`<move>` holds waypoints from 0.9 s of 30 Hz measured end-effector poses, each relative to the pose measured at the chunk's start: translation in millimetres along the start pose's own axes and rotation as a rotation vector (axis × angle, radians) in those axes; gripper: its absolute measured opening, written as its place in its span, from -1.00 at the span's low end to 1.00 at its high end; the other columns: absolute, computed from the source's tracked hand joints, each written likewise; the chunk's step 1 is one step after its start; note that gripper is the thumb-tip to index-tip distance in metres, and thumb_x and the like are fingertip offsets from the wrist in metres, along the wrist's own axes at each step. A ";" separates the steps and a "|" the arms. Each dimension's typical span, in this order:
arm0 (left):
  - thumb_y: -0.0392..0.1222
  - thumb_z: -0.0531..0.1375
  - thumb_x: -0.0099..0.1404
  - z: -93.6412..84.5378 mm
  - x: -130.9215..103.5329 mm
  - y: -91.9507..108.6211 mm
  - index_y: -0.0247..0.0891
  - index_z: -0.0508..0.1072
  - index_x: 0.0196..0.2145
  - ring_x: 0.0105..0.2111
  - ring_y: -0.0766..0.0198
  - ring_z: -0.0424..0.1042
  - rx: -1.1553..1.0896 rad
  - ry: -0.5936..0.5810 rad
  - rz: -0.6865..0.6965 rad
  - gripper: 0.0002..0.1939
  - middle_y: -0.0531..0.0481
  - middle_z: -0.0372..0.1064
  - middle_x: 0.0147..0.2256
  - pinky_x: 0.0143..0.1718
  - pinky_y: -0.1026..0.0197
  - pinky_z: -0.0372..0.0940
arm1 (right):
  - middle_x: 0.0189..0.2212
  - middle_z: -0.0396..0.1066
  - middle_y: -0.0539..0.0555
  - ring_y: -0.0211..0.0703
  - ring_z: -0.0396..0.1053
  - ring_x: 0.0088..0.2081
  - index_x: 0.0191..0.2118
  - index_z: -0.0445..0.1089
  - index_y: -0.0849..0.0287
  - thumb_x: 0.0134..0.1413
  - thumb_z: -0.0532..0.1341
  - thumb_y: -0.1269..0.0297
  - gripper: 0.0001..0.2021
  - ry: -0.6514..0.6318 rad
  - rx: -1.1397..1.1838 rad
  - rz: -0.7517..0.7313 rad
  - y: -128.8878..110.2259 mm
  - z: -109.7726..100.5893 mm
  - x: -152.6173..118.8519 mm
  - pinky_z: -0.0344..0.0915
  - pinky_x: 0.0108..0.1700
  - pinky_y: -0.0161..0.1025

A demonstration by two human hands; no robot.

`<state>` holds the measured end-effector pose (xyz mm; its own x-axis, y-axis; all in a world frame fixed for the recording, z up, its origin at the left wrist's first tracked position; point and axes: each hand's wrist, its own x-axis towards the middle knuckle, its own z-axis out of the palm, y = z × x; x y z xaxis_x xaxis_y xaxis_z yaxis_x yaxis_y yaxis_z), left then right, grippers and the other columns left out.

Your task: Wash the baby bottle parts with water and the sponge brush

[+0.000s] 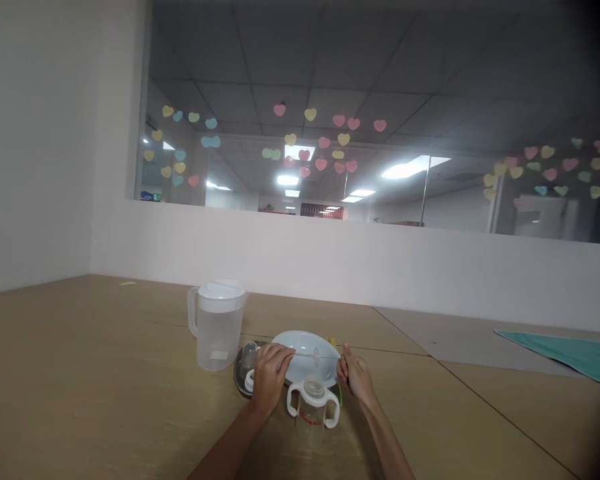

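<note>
Over the white bowl (pixel 300 341), my left hand (pixel 270 373) and my right hand (pixel 355 377) are both closed, pinching opposite ends of a thin pale straw-like piece (pixel 304 355). A clear round part (pixel 316 357) sits midway along it. Whether the line is one piece or two joined pieces I cannot tell. In front of the bowl stands an uncapped clear baby bottle (pixel 311 410) with two white handles and red print. Left of my left hand, a metal tray (pixel 241 383) carries a clear cap (pixel 250 353) and a white ring (pixel 250 381), partly hidden by that hand.
A translucent lidded pitcher (pixel 219 333) stands on the wooden table (pixel 105 380), left of the tray. Something yellow (pixel 332 341) shows behind the bowl. A teal cloth (pixel 570 353) lies at the far right. Behind the table rise a white wall (pixel 300 253) and a window with heart stickers.
</note>
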<state>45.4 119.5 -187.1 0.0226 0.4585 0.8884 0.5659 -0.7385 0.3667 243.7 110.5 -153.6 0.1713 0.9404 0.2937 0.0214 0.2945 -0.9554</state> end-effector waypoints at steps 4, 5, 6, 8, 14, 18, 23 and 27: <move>-0.16 0.02 0.38 0.3 -0.9 10.0 -0.15 0.53 -0.25 -0.23 0.21 0.39 0.017 -0.053 0.043 -0.73 0.01 0.51 -0.30 -0.09 0.07 0.18 | -0.89 -0.02 -0.11 -0.45 -0.13 -0.82 -0.81 0.01 0.11 -0.19 0.05 -0.40 -0.35 -0.059 -0.033 0.019 2.0 5.7 -1.4 -0.28 -0.72 -0.37; -0.16 0.03 0.38 0.5 -1.2 13.0 -0.13 0.53 -0.25 -0.23 0.21 0.39 0.025 -0.073 0.061 -0.74 0.02 0.51 -0.30 -0.06 0.05 0.15 | -0.89 -0.02 -0.11 -0.45 -0.12 -0.82 -0.81 0.02 0.12 -0.19 0.04 -0.40 -0.35 -0.079 -0.050 0.018 2.2 7.8 -2.4 -0.27 -0.71 -0.37; -0.16 0.03 0.38 0.4 -1.4 15.6 -0.10 0.53 -0.23 -0.23 0.22 0.39 0.035 -0.092 0.075 -0.75 0.04 0.51 -0.30 -0.02 0.03 0.11 | -0.89 -0.02 -0.11 -0.44 -0.11 -0.81 -0.81 0.03 0.13 -0.18 0.03 -0.41 -0.34 -0.093 -0.063 0.015 2.1 9.8 -3.5 -0.24 -0.71 -0.37; -0.17 0.04 0.38 -0.7 -0.7 19.1 -0.04 0.52 -0.19 -0.24 0.24 0.39 0.064 -0.113 0.087 -0.76 0.08 0.52 -0.30 0.06 -0.03 0.02 | -0.88 0.00 -0.10 -0.44 -0.08 -0.80 -0.80 0.07 0.14 -0.18 0.04 -0.40 -0.34 -0.092 -0.077 0.021 1.4 12.5 -5.5 -0.20 -0.70 -0.38; -0.16 0.09 0.35 -8.1 6.7 13.2 0.02 0.51 -0.15 -0.19 0.18 0.37 0.156 -0.062 0.070 -0.78 0.11 0.53 -0.30 0.09 -0.08 -0.10 | -0.85 -0.05 -0.16 -0.43 -0.10 -0.78 -0.76 0.04 0.11 -0.21 0.12 -0.36 -0.39 0.200 0.058 0.010 -1.7 4.6 -3.7 -0.17 -0.71 -0.36; -0.16 0.08 0.35 -7.3 8.1 8.7 0.08 0.50 -0.14 -0.22 0.20 0.37 0.184 -0.053 0.107 -0.77 0.15 0.54 -0.32 0.07 -0.05 -0.09 | -0.83 -0.02 -0.15 -0.44 -0.09 -0.76 -0.76 0.02 0.12 -0.25 0.17 -0.35 -0.39 0.347 0.181 0.000 1.5 -6.3 1.6 -0.18 -0.70 -0.36; -0.16 0.07 0.36 -3.4 6.1 7.5 0.10 0.48 -0.11 -0.26 0.22 0.36 0.212 -0.045 0.156 -0.75 0.15 0.52 -0.35 0.03 0.00 -0.02 | -0.82 0.01 -0.17 -0.45 -0.07 -0.76 -0.72 0.02 0.11 -0.24 0.19 -0.32 -0.41 0.505 0.254 0.019 14.6 -15.7 7.9 -0.14 -0.70 -0.37; -0.18 0.06 0.37 -0.5 6.4 10.6 0.09 0.47 -0.10 -0.28 0.20 0.35 0.233 -0.056 0.201 -0.74 0.14 0.52 -0.37 -0.01 -0.02 0.01 | -0.82 0.04 -0.15 -0.43 -0.05 -0.78 -0.69 0.02 0.09 -0.19 0.14 -0.31 -0.44 0.637 0.242 0.071 24.8 -22.2 12.2 -0.13 -0.72 -0.35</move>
<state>51.1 114.4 -177.3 0.1951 0.3463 0.9176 0.7190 -0.6868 0.1064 268.2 125.4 -174.4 0.7120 0.6970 0.0846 -0.2192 0.3351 -0.9163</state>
